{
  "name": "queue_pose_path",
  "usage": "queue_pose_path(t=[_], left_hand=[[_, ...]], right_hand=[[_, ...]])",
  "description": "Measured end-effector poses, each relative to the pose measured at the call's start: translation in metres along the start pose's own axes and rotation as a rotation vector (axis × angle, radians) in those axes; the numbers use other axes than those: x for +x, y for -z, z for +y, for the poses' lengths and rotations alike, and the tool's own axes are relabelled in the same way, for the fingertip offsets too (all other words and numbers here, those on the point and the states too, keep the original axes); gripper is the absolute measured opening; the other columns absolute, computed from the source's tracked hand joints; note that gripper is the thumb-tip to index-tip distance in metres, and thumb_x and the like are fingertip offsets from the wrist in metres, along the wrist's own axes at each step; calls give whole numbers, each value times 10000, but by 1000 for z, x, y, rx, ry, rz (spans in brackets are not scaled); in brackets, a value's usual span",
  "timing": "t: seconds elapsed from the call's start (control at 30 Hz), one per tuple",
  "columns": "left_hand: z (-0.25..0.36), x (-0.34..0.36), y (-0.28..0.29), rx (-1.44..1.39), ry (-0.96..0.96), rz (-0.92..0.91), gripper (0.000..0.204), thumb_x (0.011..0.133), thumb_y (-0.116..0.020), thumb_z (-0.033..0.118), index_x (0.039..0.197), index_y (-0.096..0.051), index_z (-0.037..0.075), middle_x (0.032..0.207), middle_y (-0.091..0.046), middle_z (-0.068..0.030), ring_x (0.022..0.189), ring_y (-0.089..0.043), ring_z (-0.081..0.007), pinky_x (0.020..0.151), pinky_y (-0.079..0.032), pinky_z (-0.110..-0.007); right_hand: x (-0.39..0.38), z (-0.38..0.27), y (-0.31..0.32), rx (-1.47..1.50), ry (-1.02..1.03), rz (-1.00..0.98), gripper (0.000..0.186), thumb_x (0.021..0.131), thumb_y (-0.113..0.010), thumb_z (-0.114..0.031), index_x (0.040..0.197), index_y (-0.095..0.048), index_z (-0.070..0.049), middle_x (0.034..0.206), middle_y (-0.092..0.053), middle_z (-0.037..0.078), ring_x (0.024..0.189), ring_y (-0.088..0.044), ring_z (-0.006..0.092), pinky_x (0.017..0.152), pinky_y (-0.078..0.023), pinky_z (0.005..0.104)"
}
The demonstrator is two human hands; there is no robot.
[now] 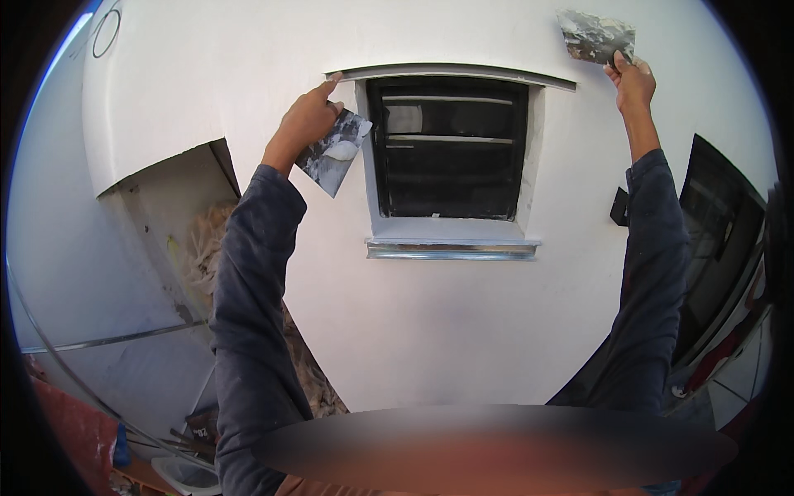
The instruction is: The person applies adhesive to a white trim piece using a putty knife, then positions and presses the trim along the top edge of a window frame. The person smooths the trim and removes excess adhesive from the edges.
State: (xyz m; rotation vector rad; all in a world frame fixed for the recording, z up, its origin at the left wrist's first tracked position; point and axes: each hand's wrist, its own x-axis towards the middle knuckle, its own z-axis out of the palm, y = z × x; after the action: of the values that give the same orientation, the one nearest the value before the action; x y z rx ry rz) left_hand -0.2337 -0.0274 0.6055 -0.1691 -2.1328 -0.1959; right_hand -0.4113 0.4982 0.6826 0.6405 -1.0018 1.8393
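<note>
My left hand (310,116) grips a thin square plastering blade (335,155) smeared with white paste, tilted below the palm. Its index finger reaches up to the left end of a dark narrow strip (451,69) above the window; whether the fingertip touches it I cannot tell. Raised at the upper right, my right hand (633,81) pinches a second flat plastering blade (597,37) by its lower edge. White paste covers much of that blade, which is held up before the white wall (463,331).
A dark louvred window (451,149) is recessed in the wall, with a shiny metal sill strip (451,250) beneath. Wall openings lie at left and right. Crumpled brownish sheeting (207,248) shows through the left one. A white bucket (186,475) stands low at left.
</note>
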Motion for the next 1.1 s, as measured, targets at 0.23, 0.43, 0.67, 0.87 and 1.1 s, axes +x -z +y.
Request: queue_pose_path(t=[0.23, 0.43, 0.67, 0.87, 1.1], left_hand=[[-6, 18, -4, 71, 7, -85, 612, 904, -612, 205, 1484, -450, 96, 1163, -670, -271, 1093, -641, -421, 950, -489, -447], [21, 11, -3, 128, 17, -136, 634, 908, -593, 181, 1517, -415, 175, 1183, -671, -247, 1101, -641, -407, 959, -487, -446], [71, 32, -23, 226, -37, -214, 656, 915, -603, 170, 1532, -384, 212, 1203, -654, -254, 1119, -621, -423, 949, -494, -454], [69, 35, -24, 292, -24, -245, 664, 920, -599, 175, 1541, -367, 222, 1223, -651, -246, 1133, -621, -418, 960, -491, -455], [69, 35, -26, 320, -53, -224, 687, 880, -548, 163, 1540, -377, 247, 1201, -680, -195, 1101, -654, -378, 952, -510, -464]], right_hand=[[-7, 9, -1, -57, -34, -89, 423, 906, -700, -15, 1242, -493, 140, 1037, -632, 152, 842, -655, 217, 697, -613, 320], [-11, 12, 0, -102, -39, -105, 415, 907, -703, -29, 1233, -505, 135, 1039, -633, 152, 844, -654, 212, 685, -610, 313], [-11, 13, 0, -145, -43, -142, 428, 901, -706, -38, 1241, -510, 130, 1052, -636, 159, 845, -656, 201, 666, -609, 301], [-8, 15, 3, -170, -40, -158, 412, 910, -694, -40, 1238, -515, 133, 1066, -640, 169, 852, -661, 205, 671, -609, 298], [-5, 21, 4, -155, -40, -126, 425, 907, -701, -37, 1243, -507, 138, 1057, -643, 165, 838, -663, 210, 674, -611, 302]])
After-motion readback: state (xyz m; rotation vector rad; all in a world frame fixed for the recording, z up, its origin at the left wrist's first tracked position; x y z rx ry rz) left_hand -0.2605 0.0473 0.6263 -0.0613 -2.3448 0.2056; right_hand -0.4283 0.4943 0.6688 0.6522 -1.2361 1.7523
